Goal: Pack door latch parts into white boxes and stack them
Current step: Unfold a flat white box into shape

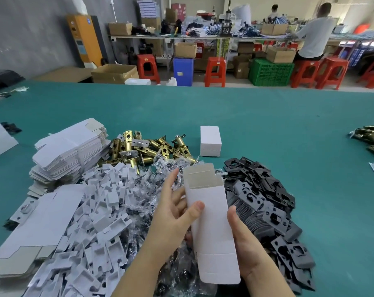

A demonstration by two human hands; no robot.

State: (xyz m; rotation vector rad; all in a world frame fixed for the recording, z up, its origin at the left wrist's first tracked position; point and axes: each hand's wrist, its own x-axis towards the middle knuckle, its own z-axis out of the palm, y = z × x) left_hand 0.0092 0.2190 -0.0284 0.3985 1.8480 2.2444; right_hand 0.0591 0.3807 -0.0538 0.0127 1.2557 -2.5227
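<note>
White flat box blank [211,224] held between both hands, unfilled.

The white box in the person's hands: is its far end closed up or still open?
Open. The held box has its far-end flap standing unfolded, grey inside showing. Left hand and right hand grip its sides. Whether anything is inside, cannot tell.

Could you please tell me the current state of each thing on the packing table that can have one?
Carton: unfolded, top flap open, held in both hands.
White box: closed, standing alone.
Flat cartons: unfolded, stacked.
Left hand: gripping carton.
Right hand: gripping carton.
</note>
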